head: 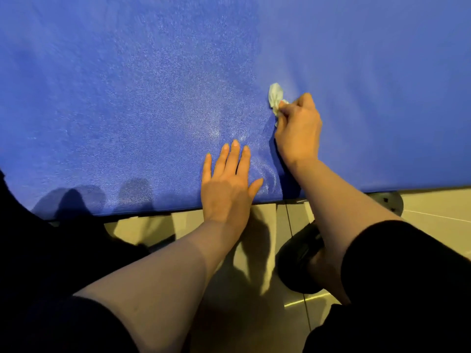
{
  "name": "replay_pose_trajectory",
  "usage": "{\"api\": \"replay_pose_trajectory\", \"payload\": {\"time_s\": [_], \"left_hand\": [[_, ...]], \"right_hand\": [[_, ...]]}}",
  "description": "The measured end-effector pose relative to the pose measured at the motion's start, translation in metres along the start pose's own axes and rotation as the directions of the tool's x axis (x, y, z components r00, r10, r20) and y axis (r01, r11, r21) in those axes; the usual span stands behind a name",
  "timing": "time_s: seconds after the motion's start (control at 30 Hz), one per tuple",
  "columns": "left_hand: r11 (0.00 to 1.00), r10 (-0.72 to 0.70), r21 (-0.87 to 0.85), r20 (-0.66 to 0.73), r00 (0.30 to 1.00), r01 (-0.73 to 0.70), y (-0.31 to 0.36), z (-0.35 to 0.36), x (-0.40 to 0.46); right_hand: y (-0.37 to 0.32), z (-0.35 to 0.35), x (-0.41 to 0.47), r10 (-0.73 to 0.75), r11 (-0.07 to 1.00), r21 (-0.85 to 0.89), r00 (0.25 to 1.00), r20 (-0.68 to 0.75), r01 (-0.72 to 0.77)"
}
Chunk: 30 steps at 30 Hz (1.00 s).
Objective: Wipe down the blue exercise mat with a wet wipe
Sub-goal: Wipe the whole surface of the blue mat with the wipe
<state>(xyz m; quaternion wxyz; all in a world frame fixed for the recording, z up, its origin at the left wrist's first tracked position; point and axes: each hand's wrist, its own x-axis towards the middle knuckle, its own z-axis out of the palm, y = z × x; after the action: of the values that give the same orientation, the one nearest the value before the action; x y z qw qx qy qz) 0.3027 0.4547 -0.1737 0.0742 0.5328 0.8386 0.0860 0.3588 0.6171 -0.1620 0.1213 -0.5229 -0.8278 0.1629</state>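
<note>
The blue exercise mat [127,98] fills the upper two thirds of the head view, its front edge running across just below my hands. A wet sheen covers its middle and left part; the right side looks dull. My right hand [298,131] grips a crumpled white wet wipe [275,96], which sticks out past my fingers and touches the mat. My left hand [228,182] lies flat on the mat near the front edge, fingers straight and spread.
Beige floor tiles [433,212] lie below the mat's edge. A dark round base [390,202] shows under the mat at right. My foot in a black sandal [303,261] stands on the tiles. Dark clothing fills the lower left corner.
</note>
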Motion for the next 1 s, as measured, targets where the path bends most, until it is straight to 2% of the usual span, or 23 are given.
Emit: {"api": "replay_pose_trajectory", "payload": {"time_s": [0.1,0.17,0.23,0.33,0.37,0.43,0.5,0.57,0.67,0.77,0.83,0.87,0.9,1.0], "left_hand": [[0.996,-0.046,-0.081,-0.115,0.992,0.037,-0.001,-0.007,0.02],[0.989,-0.112,-0.112,-0.109,0.988,0.099,-0.001,-0.014,0.041],[0.982,-0.148,-0.131,-0.06,0.987,0.14,-0.005,-0.019,0.063],[0.975,-0.143,-0.166,0.02,0.989,0.145,-0.014,-0.022,0.093],[0.976,-0.135,-0.167,0.022,0.991,0.137,-0.017,-0.022,0.104],[0.985,-0.108,-0.136,0.019,0.994,0.109,-0.027,-0.022,0.127],[0.993,-0.075,-0.089,0.043,0.996,0.078,-0.039,-0.02,0.15],[0.998,-0.049,-0.032,0.071,0.996,0.051,-0.05,-0.014,0.163],[0.997,-0.051,0.059,0.033,0.998,0.049,-0.049,-0.005,0.165],[0.996,-0.056,0.068,0.021,0.998,0.055,-0.045,0.0,0.166],[0.995,-0.06,0.079,0.036,0.998,0.057,-0.046,0.0,0.166],[0.994,-0.055,0.095,0.037,0.998,0.051,-0.046,0.001,0.165],[0.993,-0.047,0.109,0.032,0.998,0.043,-0.047,0.002,0.165],[0.992,-0.039,0.121,0.0,0.999,0.039,-0.049,0.001,0.164]], "right_hand": [[-0.019,0.009,-0.028,-0.096,0.993,0.071,0.995,0.007,0.095],[-0.019,0.011,-0.027,-0.123,0.99,0.071,0.992,0.011,0.122],[-0.017,0.011,-0.003,-0.104,0.993,0.05,0.995,0.01,0.103],[-0.015,0.008,0.048,0.032,0.998,-0.054,0.999,-0.003,-0.032],[-0.014,0.008,0.058,0.036,0.995,-0.092,0.999,0.006,-0.035],[-0.01,0.003,0.057,-0.124,0.986,-0.106,0.991,0.059,0.129],[-0.002,-0.003,0.037,-0.362,0.924,-0.068,0.919,0.154,0.376],[0.005,-0.003,0.019,-0.461,0.881,-0.01,0.863,0.208,0.473],[0.006,0.006,0.044,-0.456,0.887,0.001,0.875,0.161,0.462],[-0.007,0.018,0.093,-0.328,0.944,-0.023,0.942,0.071,0.33],[-0.013,0.019,0.117,-0.235,0.97,-0.038,0.968,0.086,0.239],[-0.012,0.019,0.118,-0.237,0.969,-0.045,0.963,0.126,0.244],[-0.01,0.017,0.113,-0.289,0.953,-0.038,0.941,0.177,0.3],[-0.004,-0.004,0.072,-0.503,0.86,0.082,0.809,0.304,0.504]]}}
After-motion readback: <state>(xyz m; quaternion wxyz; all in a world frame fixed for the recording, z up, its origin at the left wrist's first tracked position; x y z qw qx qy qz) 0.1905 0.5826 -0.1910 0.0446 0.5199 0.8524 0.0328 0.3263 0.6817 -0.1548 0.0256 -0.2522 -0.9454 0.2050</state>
